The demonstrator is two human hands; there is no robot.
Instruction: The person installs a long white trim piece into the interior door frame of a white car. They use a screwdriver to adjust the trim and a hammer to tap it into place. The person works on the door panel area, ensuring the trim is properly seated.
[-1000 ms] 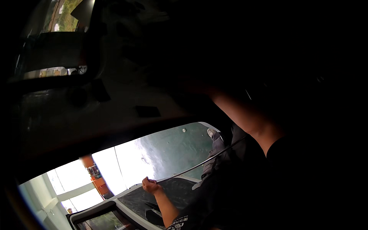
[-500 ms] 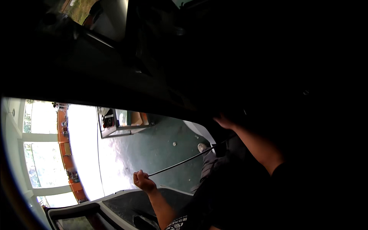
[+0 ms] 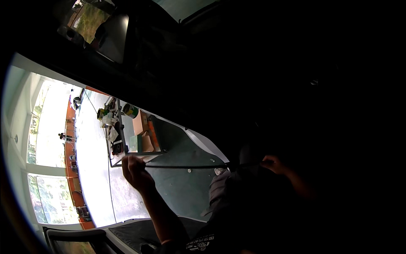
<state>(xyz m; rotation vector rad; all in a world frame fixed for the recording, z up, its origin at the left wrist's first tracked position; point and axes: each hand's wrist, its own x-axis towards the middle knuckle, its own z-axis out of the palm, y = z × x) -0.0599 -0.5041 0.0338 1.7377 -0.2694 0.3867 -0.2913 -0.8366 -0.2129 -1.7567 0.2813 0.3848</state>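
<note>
A long, thin, dark rod-like strip (image 3: 186,167) stretches almost level across the doorway of a vehicle. My left hand (image 3: 137,172) is closed around its left end, out over the bright floor. My right hand (image 3: 275,164) is in deep shadow by the right end, its fingers pinched together on the strip. Between the hands, the strip passes above my leg (image 3: 218,190) and shoe (image 3: 219,171). Darkness hides part of its right stretch, and whether it is stiff or flexible I cannot tell.
Dark vehicle bodywork fills the top and right. An opened vehicle door (image 3: 76,234) is at the lower left. Beyond the doorway, a metal-framed cart (image 3: 137,153) carries cardboard boxes (image 3: 139,122), a green box (image 3: 135,143) and cans. Green floor (image 3: 182,190) lies below.
My left hand has risen and moved left, bringing the strip from a slant to nearly level. My right hand has come down and right onto the strip's end. The view has turned somewhat.
</note>
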